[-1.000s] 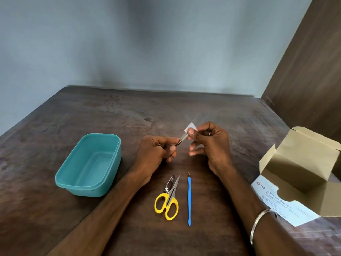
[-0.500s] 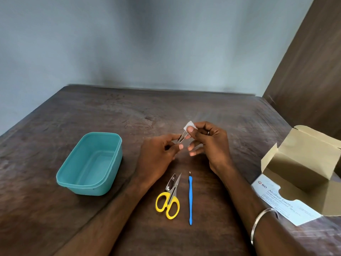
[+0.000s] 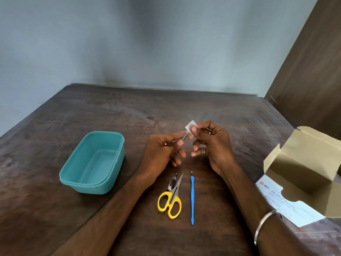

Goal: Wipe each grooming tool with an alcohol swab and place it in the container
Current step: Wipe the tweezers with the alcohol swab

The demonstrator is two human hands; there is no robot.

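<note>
Left hand [image 3: 162, 150] pinches small metal tool [image 3: 184, 136] steady; right hand [image 3: 212, 143] pinches swab [image 3: 190, 125], rubbing tip clean.

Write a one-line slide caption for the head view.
Left hand holds metal tool; right hand wipes it with swab beside empty teal container.

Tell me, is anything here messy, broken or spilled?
Nothing stands out. The teal plastic container sits upright and holds nothing, the yellow-handled scissors and thin blue-handled tool lie neatly side by side, and the open cardboard swab box isn't spilling. The hands hold a small metal tool and white swab.
</note>
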